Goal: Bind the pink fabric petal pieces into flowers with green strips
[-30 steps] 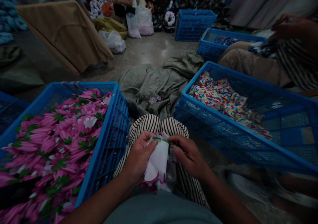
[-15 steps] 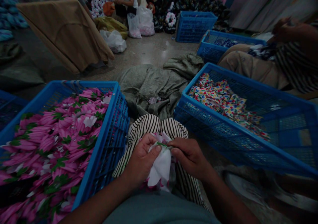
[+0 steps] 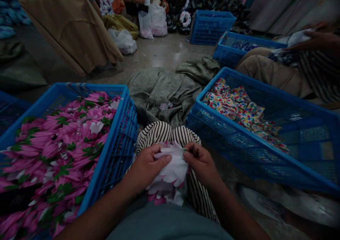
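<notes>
A white fabric piece with pink-tipped, petal-like edges (image 3: 174,167) lies over my lap between my hands. My left hand (image 3: 152,163) pinches its left side between thumb and fingers. At its upper right edge, my right hand (image 3: 198,160) is closed, thumb against fingertips, with a bit of green at the fingertips. More white and pink petals hang below, over the black-and-white striped cloth (image 3: 155,132) on my knees.
On the left, a blue crate (image 3: 123,105) holds pink and green fabric flowers (image 3: 71,137). A right-hand blue crate (image 3: 239,124) contains colourful patterned pieces (image 3: 236,103). Grey-green sacking (image 3: 164,87) lies ahead. Another person's hands (image 3: 318,38) hold white cloth at the upper right.
The white piece has been turned and spread, and the green strip across its top is mostly out of sight. My right hand has shifted slightly. The other person's hands now hold white cloth.
</notes>
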`<move>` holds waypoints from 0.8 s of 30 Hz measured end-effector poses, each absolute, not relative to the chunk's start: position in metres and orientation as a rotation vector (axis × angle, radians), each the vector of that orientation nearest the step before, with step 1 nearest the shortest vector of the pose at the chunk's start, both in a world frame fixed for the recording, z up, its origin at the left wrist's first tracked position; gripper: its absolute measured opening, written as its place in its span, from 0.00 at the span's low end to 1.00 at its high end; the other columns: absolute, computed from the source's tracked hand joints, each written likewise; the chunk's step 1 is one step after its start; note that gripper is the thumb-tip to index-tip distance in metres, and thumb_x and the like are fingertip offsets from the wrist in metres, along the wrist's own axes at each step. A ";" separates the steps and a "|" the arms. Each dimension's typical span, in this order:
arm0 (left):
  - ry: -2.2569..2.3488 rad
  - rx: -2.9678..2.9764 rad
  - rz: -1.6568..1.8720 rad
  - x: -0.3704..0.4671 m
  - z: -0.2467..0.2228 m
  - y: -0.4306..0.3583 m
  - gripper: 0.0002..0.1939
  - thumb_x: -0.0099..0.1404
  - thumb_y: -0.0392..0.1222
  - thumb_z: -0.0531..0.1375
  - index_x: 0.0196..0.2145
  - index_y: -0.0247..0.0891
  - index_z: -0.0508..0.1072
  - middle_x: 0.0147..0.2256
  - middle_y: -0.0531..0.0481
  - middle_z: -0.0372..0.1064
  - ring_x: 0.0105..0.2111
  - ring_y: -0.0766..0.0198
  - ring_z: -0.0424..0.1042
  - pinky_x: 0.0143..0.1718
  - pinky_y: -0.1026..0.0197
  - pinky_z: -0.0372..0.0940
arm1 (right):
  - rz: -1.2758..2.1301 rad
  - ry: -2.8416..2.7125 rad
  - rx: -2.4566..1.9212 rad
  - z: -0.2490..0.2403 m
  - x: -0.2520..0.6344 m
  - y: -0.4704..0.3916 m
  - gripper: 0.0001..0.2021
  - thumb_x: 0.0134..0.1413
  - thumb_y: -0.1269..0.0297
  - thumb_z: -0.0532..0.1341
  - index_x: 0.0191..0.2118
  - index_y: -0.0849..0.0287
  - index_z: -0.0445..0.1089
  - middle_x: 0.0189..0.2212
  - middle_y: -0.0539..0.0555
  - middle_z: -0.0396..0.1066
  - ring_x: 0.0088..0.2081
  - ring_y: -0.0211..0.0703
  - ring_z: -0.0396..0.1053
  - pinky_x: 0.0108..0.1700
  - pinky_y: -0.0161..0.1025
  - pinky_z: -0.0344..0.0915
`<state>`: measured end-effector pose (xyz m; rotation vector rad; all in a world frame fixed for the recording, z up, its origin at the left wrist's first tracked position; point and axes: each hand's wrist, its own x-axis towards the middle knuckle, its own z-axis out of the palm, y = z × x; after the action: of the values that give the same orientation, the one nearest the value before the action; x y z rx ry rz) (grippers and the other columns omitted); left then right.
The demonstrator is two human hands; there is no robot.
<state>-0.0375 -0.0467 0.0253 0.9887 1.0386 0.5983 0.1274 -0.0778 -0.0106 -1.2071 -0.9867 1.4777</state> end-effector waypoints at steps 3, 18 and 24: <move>1.009 0.796 0.636 -0.036 0.021 -0.050 0.15 0.52 0.44 0.62 0.36 0.34 0.71 0.26 0.50 0.70 0.22 0.66 0.67 0.24 0.67 0.60 | 1.510 -0.896 -1.192 -0.016 0.124 -0.079 0.13 0.46 0.56 0.61 0.25 0.59 0.59 0.18 0.45 0.54 0.19 0.32 0.51 0.20 0.30 0.50; 1.054 0.447 0.917 -0.017 0.011 -0.059 0.09 0.53 0.42 0.62 0.31 0.36 0.69 0.23 0.54 0.69 0.22 0.69 0.66 0.27 0.67 0.61 | 1.583 -0.779 -1.151 -0.028 0.111 -0.086 0.12 0.48 0.59 0.60 0.23 0.60 0.61 0.15 0.44 0.55 0.17 0.30 0.48 0.19 0.30 0.45; 1.203 0.793 0.819 -0.022 0.012 -0.057 0.10 0.56 0.45 0.59 0.31 0.35 0.69 0.23 0.54 0.67 0.22 0.68 0.64 0.24 0.68 0.59 | 1.461 -0.883 -1.179 -0.021 0.121 -0.082 0.12 0.52 0.58 0.56 0.24 0.60 0.61 0.15 0.45 0.58 0.17 0.31 0.48 0.18 0.30 0.43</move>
<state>-0.0223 -0.0569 0.0121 0.7929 1.2033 0.8194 0.1207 -0.0822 -0.0212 -1.1791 -0.8833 1.4608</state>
